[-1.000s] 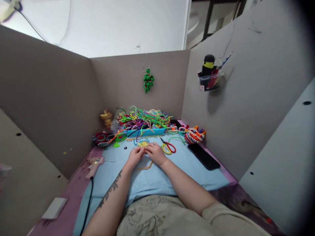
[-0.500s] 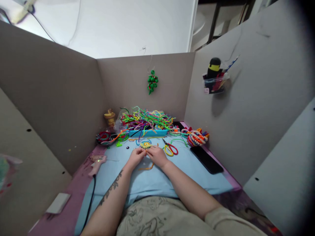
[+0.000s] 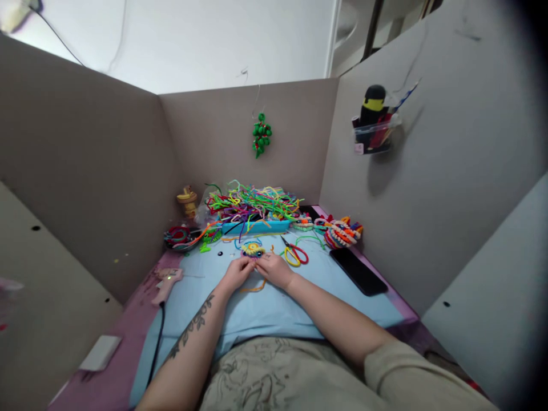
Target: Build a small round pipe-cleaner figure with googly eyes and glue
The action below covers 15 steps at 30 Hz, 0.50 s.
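Observation:
My left hand and my right hand meet at the middle of the blue cloth. Both have their fingers closed on a small pipe-cleaner figure, yellow on top, with orange, blue and pinkish parts and a dark round spot like an eye. Its lower part is hidden by my fingertips. An orange pipe cleaner lies just below my hands. Scissors with red and yellow handles rest to the right of my right hand. A small black bead-like piece lies to the left.
Behind my hands stands a blue tray heaped with pipe cleaners. A pink glue gun with a cord lies left. On the right are a black phone and a colourful pipe-cleaner piece. Grey panels enclose the table.
The pipe-cleaner figure is turned in my fingers, so a dark eye-like spot and a pinkish edge now show. My view has tilted down slightly.

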{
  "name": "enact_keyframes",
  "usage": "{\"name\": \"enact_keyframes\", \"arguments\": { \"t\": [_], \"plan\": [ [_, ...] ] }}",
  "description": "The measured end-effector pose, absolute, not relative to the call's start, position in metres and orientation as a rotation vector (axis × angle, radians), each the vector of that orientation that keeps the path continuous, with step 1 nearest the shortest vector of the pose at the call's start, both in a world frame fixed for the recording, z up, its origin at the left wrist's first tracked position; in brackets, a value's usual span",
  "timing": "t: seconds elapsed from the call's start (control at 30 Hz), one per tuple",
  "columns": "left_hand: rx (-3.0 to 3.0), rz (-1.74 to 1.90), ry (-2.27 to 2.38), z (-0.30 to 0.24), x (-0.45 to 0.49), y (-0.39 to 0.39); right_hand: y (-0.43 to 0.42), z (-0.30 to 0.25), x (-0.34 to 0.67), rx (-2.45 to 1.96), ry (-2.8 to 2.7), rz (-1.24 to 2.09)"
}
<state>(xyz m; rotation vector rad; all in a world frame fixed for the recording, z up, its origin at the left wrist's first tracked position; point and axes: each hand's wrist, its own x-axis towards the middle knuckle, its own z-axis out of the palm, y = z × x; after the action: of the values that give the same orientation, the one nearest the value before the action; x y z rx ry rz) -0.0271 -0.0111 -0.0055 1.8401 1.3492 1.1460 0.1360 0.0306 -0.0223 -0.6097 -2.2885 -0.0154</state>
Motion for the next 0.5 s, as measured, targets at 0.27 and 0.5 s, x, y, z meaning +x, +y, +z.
{"name": "enact_keyframes", "arguments": {
  "t": [0.27, 0.5],
  "plan": [
    [1.881, 1.259, 1.434, -0.0081, -0.0274, -0.0068, 0.0308, -0.0195, 0.1365, -0.665, -2.276, -0.063],
    [1.879, 1.280, 1.440, -0.0102, -0.0270, -0.0072, 0.0313, -0.0195, 0.1385, -0.658, -2.232, 0.061]
  ]
}}
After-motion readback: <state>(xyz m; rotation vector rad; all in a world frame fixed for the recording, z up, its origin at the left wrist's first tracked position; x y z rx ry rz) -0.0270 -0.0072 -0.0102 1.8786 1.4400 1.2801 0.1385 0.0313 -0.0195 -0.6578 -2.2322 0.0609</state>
